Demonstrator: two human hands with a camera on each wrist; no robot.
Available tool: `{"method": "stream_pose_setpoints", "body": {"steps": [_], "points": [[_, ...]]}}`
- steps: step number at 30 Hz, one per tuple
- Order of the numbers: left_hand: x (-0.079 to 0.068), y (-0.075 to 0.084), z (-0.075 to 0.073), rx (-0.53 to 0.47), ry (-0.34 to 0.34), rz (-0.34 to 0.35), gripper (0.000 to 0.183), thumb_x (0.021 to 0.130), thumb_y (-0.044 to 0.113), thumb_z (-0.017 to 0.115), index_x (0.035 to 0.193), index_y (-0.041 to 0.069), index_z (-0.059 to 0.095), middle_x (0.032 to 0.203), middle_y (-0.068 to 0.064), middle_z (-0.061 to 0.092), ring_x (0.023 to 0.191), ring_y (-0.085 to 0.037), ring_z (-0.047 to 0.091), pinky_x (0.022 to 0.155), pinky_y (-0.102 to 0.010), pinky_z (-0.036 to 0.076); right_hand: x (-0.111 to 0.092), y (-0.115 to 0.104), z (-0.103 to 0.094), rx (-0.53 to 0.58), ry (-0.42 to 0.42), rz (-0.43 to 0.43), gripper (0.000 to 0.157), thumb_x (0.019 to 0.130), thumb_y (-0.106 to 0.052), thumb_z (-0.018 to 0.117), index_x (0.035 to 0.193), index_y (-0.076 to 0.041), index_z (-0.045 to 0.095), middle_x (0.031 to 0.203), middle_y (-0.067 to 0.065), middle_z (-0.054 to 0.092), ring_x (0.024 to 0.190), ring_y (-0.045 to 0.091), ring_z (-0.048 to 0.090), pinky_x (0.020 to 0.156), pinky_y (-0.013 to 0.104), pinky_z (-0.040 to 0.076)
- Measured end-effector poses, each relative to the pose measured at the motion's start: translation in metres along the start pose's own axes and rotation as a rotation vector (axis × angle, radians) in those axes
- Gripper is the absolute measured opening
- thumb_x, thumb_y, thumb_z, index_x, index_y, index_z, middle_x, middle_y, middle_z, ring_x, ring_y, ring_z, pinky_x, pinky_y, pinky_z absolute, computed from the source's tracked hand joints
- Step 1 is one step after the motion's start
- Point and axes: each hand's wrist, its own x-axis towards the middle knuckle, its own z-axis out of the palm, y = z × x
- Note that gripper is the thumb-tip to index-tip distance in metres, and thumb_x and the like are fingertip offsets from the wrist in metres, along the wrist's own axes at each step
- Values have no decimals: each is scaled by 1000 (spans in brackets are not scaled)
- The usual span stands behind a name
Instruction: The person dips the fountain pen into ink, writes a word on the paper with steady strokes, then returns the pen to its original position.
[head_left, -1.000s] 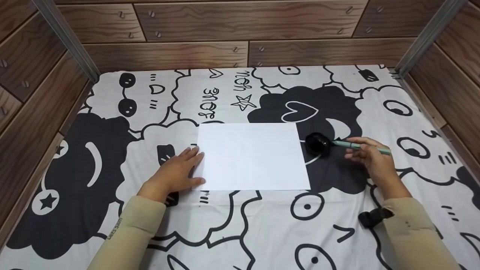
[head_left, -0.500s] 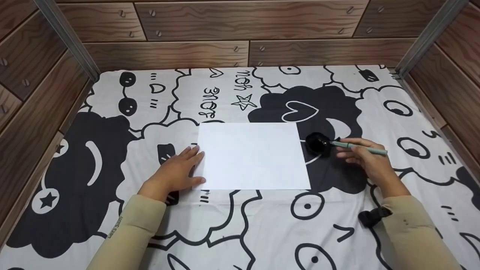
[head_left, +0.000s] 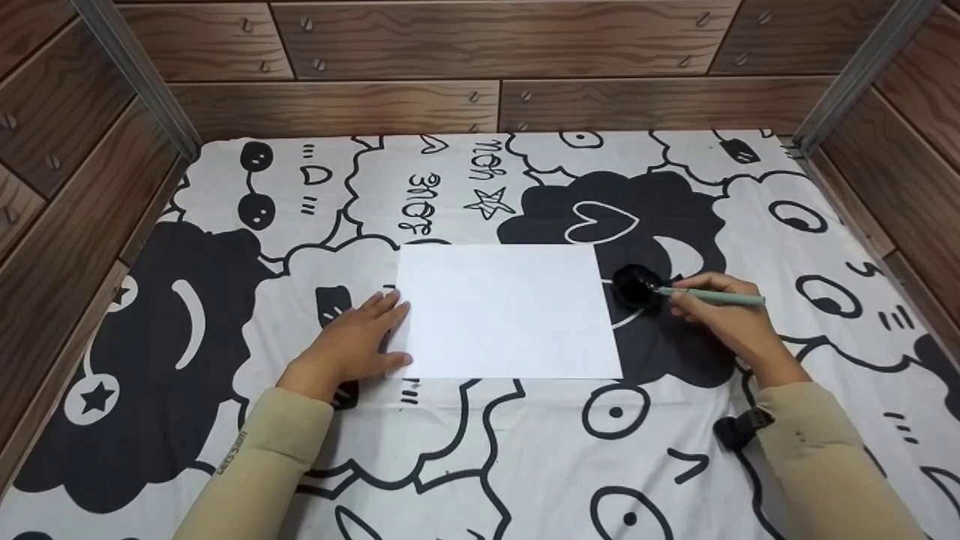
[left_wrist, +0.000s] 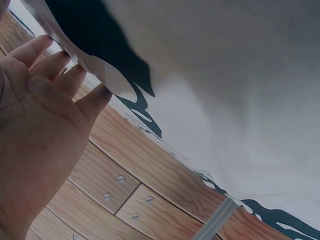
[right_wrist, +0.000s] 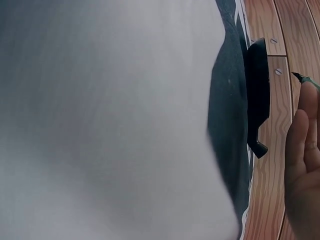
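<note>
A blank white sheet of paper (head_left: pixel 510 311) lies flat on the patterned cloth in the head view. My left hand (head_left: pixel 349 349) rests on its left edge, fingers and thumb spread; the left wrist view shows the fingertips (left_wrist: pixel 102 95) down on the surface. Just right of the sheet stands a small glossy black dish (head_left: pixel 624 289), seen side-on with a short stub in the right wrist view. Between thumb and fingers my right hand (head_left: pixel 724 322) holds a pale green pen (head_left: pixel 735 298). The pen's dark pointed nib (right_wrist: pixel 298 76) overlaps the dish's right side in the head view.
A black-and-white cartoon cloth (head_left: pixel 525 442) covers the table. Wood-plank printed walls (head_left: pixel 390 109) enclose the back and both sides, with grey metal posts (head_left: pixel 139 82) at the corners. A black strap device (head_left: pixel 739 430) sits at my right wrist.
My right hand has moved a little left, bringing the pen farther over the dish's right side. The left hand and the paper have stayed in place.
</note>
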Motion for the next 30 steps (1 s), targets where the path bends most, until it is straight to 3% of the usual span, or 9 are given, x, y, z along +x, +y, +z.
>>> {"method": "stream_pose_setpoints", "body": {"steps": [8, 18, 26, 30], "points": [[0, 1, 0, -10, 10, -5, 77, 86, 43, 67, 148, 9, 36, 155, -11, 24, 142, -32, 17, 110, -53, 22, 0, -24, 11, -157, -14, -43, 17, 85, 4, 67, 97, 16, 64, 76, 11, 70, 66, 9, 67, 59, 19, 54], [1, 0, 1, -16, 3, -10, 78, 87, 45, 66, 149, 10, 34, 156, -9, 22, 143, -31, 15, 111, -53, 20, 5, -30, 20, -329, 16, -69, 11, 83, 1, 70, 90, 8, 71, 71, 16, 68, 60, 4, 62, 57, 13, 50], [1, -1, 0, -13, 5, -4, 78, 87, 45, 65, 149, 10, 34, 155, -10, 23, 142, -31, 15, 111, -53, 20, 17, 0, 13, -427, 25, -46, 14, 83, -17, 75, 92, -7, 76, 83, 6, 71, 65, 3, 61, 58, 12, 47], [0, -1, 0, -12, 5, -6, 77, 87, 44, 66, 149, 10, 34, 155, -10, 23, 143, -31, 15, 111, -53, 20, 18, 3, 13, -469, 24, -46, 15, 83, -23, 75, 92, -12, 77, 87, 2, 72, 68, 4, 61, 60, 12, 46]]}}
